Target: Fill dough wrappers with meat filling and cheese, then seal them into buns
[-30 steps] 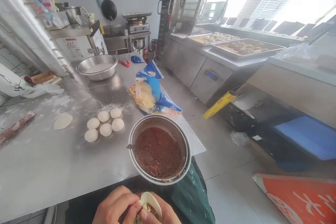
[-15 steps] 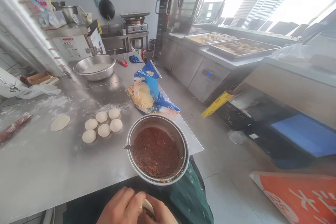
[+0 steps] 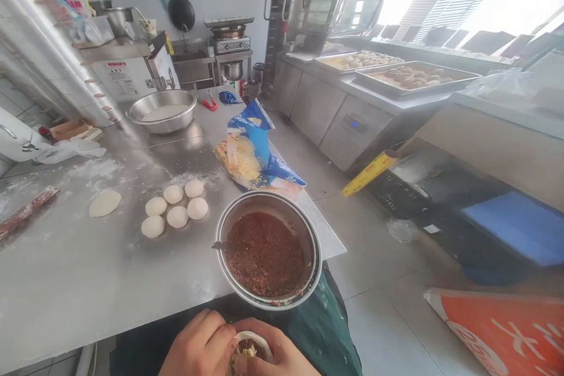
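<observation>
At the bottom of the view, my left hand [image 3: 198, 342] and my right hand [image 3: 279, 349] are closed around a filled dough wrapper [image 3: 255, 338]. Its pale rim is gathered up, and brown filling with yellowish bits shows in the opening. Just beyond my hands stands a metal bowl [image 3: 225, 283] of dark reddish-brown crumbly filling [image 3: 264, 252], with a utensil handle [image 3: 219, 245] over its left rim. Several dough pieces [image 3: 177, 217] sit left of the bowl. Farther left lies one flat dough round [image 3: 104, 203].
A floury rolling pin [image 3: 27, 211] lies at the table's left. Behind the bowl is a blue bag [image 3: 264, 153]; farther back are a wide steel basin [image 3: 176, 122] and red-handled tool [image 3: 208, 103]. Trays [image 3: 414, 93] sit on the right counter. An orange sack [image 3: 497, 323] lies on the floor.
The dough wrapper has turned so its opening and the filling inside now show more. My right fingers have shifted around its rim. The whole view has shifted slightly.
</observation>
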Demonstrator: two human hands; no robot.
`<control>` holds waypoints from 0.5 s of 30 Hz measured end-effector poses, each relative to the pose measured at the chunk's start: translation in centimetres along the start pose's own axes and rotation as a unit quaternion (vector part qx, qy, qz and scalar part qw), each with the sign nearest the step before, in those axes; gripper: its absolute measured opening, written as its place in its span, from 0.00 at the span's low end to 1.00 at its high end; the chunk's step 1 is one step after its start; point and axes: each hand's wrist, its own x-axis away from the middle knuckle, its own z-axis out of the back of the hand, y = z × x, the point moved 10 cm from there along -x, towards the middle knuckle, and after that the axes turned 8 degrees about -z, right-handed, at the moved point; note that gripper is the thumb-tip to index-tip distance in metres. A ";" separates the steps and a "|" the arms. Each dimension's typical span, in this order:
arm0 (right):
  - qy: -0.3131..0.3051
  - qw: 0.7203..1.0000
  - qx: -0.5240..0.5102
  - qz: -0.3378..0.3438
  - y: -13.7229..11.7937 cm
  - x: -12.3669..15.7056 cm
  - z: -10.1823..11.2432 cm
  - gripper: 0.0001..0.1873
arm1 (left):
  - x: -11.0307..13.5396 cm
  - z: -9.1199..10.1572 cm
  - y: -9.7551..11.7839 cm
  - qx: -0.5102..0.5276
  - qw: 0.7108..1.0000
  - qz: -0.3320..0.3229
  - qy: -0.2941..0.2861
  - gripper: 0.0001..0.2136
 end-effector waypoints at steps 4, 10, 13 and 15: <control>0.001 0.994 -0.089 0.056 0.7 -0.7 0.1 0.27 | -0.4 1.0 -0.2 0.022 0.999 0.018 0.025 0.12; 0.041 0.998 -0.028 0.027 2.0 -1.5 0.4 0.23 | -0.5 0.3 0.4 -0.025 1.000 -0.006 0.018 0.07; 0.060 0.997 0.044 0.036 1.4 -1.3 0.6 0.18 | -0.5 -0.3 1.0 -0.060 0.997 -0.040 0.006 0.12; 0.063 0.995 0.067 0.024 1.3 -1.1 0.6 0.16 | -0.6 -0.5 1.2 -0.066 0.997 -0.046 0.003 0.09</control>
